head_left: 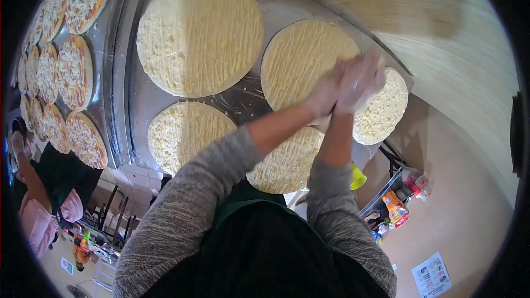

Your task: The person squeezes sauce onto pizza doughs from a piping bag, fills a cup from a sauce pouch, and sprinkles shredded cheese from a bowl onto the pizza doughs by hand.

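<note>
My left hand (324, 95) and my right hand (356, 85) are pressed together above the table, palms against each other. Both seem to wear thin clear gloves. Motion smears the fingers, and I see no object between them. Under and behind the hands lies a round pizza base (301, 58) spread with a pale yellow, ridged topping. At the right, a smaller base (383, 107) has a lumpier white topping. More topped bases surround them: a large one (201, 33) at upper left, one (187, 132) at lower left and another (290, 163) partly behind my forearms.
The bases rest on a metal table (243, 102) with scattered crumbs. On the left, a second metal surface (105, 72) bears several pizzas (74, 72) with red sauce and white crumbled topping. Another person's arm (34, 185) shows at far left. A pale wall (469, 44) borders the table.
</note>
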Available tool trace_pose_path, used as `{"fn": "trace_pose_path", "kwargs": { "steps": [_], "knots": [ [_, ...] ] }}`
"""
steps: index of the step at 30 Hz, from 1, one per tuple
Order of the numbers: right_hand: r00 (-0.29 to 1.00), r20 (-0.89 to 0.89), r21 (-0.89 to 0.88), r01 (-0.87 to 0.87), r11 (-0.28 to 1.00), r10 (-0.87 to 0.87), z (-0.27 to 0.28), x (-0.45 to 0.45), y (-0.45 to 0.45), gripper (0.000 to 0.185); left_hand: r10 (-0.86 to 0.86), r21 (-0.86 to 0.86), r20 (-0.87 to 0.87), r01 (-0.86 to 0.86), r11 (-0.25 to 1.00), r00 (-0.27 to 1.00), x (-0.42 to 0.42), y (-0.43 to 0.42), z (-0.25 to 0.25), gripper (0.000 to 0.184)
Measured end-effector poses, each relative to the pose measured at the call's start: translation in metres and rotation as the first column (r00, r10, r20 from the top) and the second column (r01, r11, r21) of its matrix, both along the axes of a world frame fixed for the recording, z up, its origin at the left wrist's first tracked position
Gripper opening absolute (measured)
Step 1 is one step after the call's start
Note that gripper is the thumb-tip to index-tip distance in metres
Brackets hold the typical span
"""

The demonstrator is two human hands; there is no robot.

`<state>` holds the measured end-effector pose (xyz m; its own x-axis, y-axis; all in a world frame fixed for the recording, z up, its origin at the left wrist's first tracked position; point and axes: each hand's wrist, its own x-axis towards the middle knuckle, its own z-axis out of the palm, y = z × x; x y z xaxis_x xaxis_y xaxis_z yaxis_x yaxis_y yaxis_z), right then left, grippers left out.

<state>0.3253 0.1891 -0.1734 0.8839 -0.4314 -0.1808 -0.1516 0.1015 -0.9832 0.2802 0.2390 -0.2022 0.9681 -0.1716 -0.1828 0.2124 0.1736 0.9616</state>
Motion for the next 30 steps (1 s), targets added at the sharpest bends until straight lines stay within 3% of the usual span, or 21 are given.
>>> {"fn": "trace_pose_path", "kwargs": {
  "steps": [1,2,3,4,5,6,8,9,10,13,15,17,18,20,22,24,25,26,27,29,30],
  "knots": [
    [0.982,0.113,-0.341,-0.104,0.935,0.150,-0.030,0.039,-0.025,0.019,-0.032,-0.574,-0.270,-0.134,0.808,0.962,0.033,-0.008,-0.011,0.054],
    [0.933,0.159,-0.648,-0.148,0.747,0.323,-0.056,0.061,-0.049,0.020,-0.218,-0.870,-0.454,-0.377,0.317,0.864,0.051,-0.017,-0.019,0.057],
    [0.935,0.152,-0.650,-0.150,0.745,0.321,-0.060,0.054,-0.053,0.020,-0.223,-0.869,-0.459,-0.382,0.315,0.860,0.043,-0.019,-0.019,0.057],
    [0.950,0.137,-0.620,-0.137,0.773,0.279,-0.058,0.047,-0.050,0.020,0.090,-0.610,-0.199,-0.195,0.768,0.976,0.032,-0.017,-0.019,0.051],
    [0.963,0.124,-0.588,-0.121,0.800,0.238,-0.057,0.040,-0.047,0.021,0.189,-0.099,0.218,-0.171,0.980,0.958,0.020,-0.014,-0.016,0.058],
    [0.989,-0.127,-0.488,-0.133,0.862,0.080,-0.015,0.000,-0.021,0.018,0.055,0.214,0.108,-0.077,0.974,0.993,-0.009,-0.019,-0.020,0.057],
    [0.958,-0.282,0.069,0.073,0.995,-0.051,0.004,-0.063,-0.011,0.017,-0.011,0.028,-0.158,0.016,0.999,0.987,-0.072,-0.019,-0.005,0.056],
    [0.971,-0.241,-0.171,-0.041,0.984,-0.002,-0.007,-0.097,-0.027,0.017,-0.022,-0.057,-0.264,0.007,0.998,0.964,-0.095,-0.015,0.013,0.058],
    [0.976,-0.211,-0.404,-0.143,0.904,0.060,-0.021,-0.118,-0.039,0.017,-0.108,-0.586,-0.535,-0.275,0.762,0.838,-0.116,-0.031,0.004,0.058],
    [0.970,-0.231,-0.189,0.035,0.981,-0.079,0.009,-0.077,-0.016,0.017,-0.055,-0.239,-0.407,-0.048,0.970,0.912,-0.086,-0.032,-0.005,0.061],
    [0.992,-0.108,-0.244,-0.097,0.965,0.072,-0.002,-0.016,-0.026,0.017,0.149,0.067,0.102,-0.156,0.985,0.984,-0.025,-0.021,0.002,0.060],
    [0.917,0.179,-0.976,0.121,0.180,0.357,-0.009,0.041,-0.029,0.020,0.232,-0.395,0.172,-0.149,0.906,0.957,0.031,-0.031,-0.021,0.060],
    [0.918,0.173,-0.977,0.116,0.178,0.356,-0.014,0.046,-0.033,0.020,0.230,-0.396,0.166,-0.149,0.906,0.959,0.039,-0.033,-0.020,0.060],
    [0.919,0.131,-0.979,0.180,-0.100,0.373,-0.019,0.053,-0.039,0.023,-0.275,-0.782,-0.558,-0.386,0.489,0.783,0.051,-0.033,-0.011,0.059],
    [0.993,-0.036,-0.631,-0.113,0.768,0.116,-0.007,-0.004,-0.034,0.025,-0.101,-0.062,-0.257,0.088,0.994,0.961,-0.003,-0.017,0.010,0.059],
    [0.938,-0.074,-0.957,-0.162,0.241,0.339,-0.016,-0.074,-0.055,0.026,-0.042,-0.121,-0.292,0.006,0.993,0.956,-0.068,-0.024,0.017,0.060],
    [0.973,-0.227,-0.637,-0.185,0.748,0.047,-0.015,-0.099,-0.048,0.026,-0.085,-0.451,-0.366,-0.097,0.887,0.927,-0.099,-0.039,0.002,0.061],
    [0.988,-0.092,-0.698,-0.155,0.700,0.127,-0.015,-0.114,-0.047,0.026,0.019,-0.153,-0.145,-0.041,0.987,0.989,-0.125,-0.056,-0.012,0.062],
    [0.987,-0.096,-0.696,-0.157,0.701,0.126,-0.016,-0.106,-0.050,0.026,0.018,-0.152,-0.149,-0.041,0.988,0.989,-0.114,-0.053,-0.005,0.062],
    [0.969,0.017,-0.823,-0.127,0.554,0.247,-0.015,-0.072,-0.054,0.026,-0.105,-0.480,-0.419,-0.123,0.869,0.902,-0.069,-0.042,0.009,0.063],
    [0.987,0.010,-0.683,-0.111,0.722,0.161,-0.001,-0.042,-0.042,0.026,-0.062,-0.544,-0.387,-0.174,0.821,0.920,-0.040,-0.048,-0.003,0.061]
  ]
}}
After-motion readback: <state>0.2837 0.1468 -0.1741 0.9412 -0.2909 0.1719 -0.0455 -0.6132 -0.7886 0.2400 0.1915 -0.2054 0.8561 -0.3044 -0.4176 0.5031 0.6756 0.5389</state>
